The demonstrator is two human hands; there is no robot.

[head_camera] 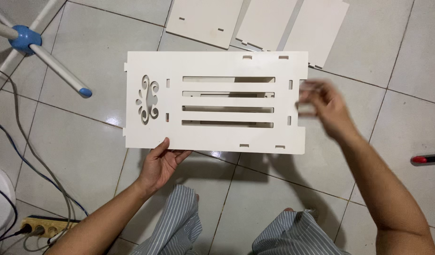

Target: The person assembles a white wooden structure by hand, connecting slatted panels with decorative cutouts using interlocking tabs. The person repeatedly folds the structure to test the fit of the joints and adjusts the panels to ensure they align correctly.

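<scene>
Head view: white slotted panel (pixel 216 101) with a scroll cutout, held flat above the tiled floor (pixel 85 156), long edges level. Left hand (pixel 161 163) grips its near edge close to the left corner, thumb on top, fingers under. Right hand (pixel 325 105) is motion-blurred at the right edge; grip cannot be told. Three more white panels (pixel 260 21) lie at the floor's far edge.

Step, as judged: positioning the panel. The next move calls for a steady right-hand hold.

Power strip (pixel 40 227), cables (pixel 26 141), red-tipped tool (pixel 426 159) on tiles (pixel 85 156).
</scene>
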